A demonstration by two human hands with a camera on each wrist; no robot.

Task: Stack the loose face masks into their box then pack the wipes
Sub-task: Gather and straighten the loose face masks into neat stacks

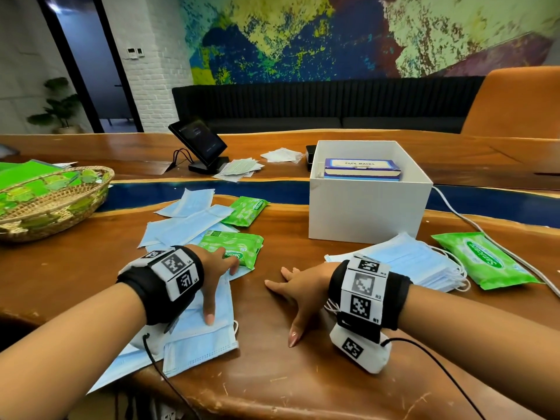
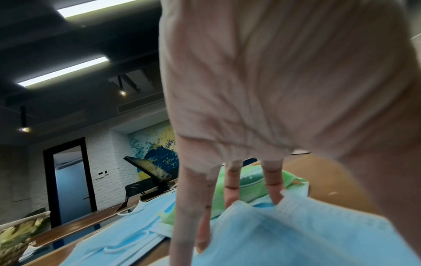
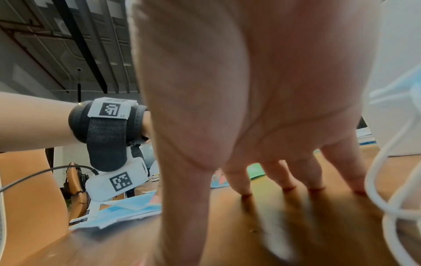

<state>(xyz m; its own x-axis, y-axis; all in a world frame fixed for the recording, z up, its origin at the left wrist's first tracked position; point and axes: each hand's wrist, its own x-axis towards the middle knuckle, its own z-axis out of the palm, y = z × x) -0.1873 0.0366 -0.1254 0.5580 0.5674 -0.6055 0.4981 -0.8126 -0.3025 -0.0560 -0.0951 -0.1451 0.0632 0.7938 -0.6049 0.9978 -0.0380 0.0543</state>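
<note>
Loose blue face masks lie scattered at centre left, and more of them sit under my left hand, whose straight, spread fingers press on them. Just beyond its fingertips is a green wipes pack. My right hand rests flat on the bare wood and holds nothing. Behind its wrist is a neat stack of masks. The blue face mask box sits inside a white open box. Two more wipes packs lie at the centre and the far right.
A wicker basket with green items stands at the left. A tablet on a stand and loose papers are behind the masks. A white cable runs past the white box's right side. An orange chair is beyond the table.
</note>
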